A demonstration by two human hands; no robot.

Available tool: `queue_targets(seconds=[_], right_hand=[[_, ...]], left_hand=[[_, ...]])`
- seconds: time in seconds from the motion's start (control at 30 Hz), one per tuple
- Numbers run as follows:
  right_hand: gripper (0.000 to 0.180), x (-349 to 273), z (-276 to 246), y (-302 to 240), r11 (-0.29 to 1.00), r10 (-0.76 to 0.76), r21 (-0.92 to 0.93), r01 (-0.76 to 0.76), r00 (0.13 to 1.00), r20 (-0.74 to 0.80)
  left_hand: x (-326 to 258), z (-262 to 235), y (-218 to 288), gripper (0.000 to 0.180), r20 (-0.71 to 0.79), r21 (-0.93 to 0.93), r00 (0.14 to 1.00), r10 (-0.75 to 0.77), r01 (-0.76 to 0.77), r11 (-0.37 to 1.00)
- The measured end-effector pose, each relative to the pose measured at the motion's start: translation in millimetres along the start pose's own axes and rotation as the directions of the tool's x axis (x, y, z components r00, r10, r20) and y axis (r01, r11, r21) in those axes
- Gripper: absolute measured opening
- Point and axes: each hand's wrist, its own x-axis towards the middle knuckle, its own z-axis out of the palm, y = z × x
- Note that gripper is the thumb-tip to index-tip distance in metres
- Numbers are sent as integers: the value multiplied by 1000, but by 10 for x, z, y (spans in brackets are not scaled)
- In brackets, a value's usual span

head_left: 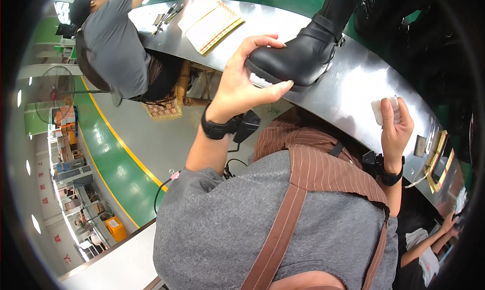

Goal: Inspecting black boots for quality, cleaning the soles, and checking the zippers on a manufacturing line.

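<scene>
A black leather boot (298, 58) with a strap at the ankle is tilted over the metal worktable, its toe toward the left. My left hand (237, 83) grips the boot's toe, with fingers over the top and thumb along the sole's edge. A white patch shows at the sole between them. To the right, my right hand (397, 126) is raised above the table, closed on a small white pad (377, 112) pinched between thumb and fingers; I cannot tell whether it is cloth or sponge. The pad is apart from the boot.
On the metal worktable (353, 83), a yellow-edged paper packet (209, 25) and slim tools (166, 18) lie at the far left. A small grey block (420, 146) sits at the right. One person (113, 47) works at the left; another person's arms (429, 244) show lower right.
</scene>
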Motion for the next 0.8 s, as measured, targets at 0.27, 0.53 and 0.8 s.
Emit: queue_targets(seconds=[0.27,0.53,0.8], right_hand=[[21,57,81,-169,983,136,122,-140,990,37],[23,132,212,-206,984,71,156,-86,992,103],[24,-93,-8,152,957,279,83,-279,960,16]], left_hand=[[-82,-72,165,63,120,31,986,-116,113,993],[-157,-47,129,37,3,50,999,35,-36,998],[-178,-197,182,55,-13,51,988,-152,153,987]])
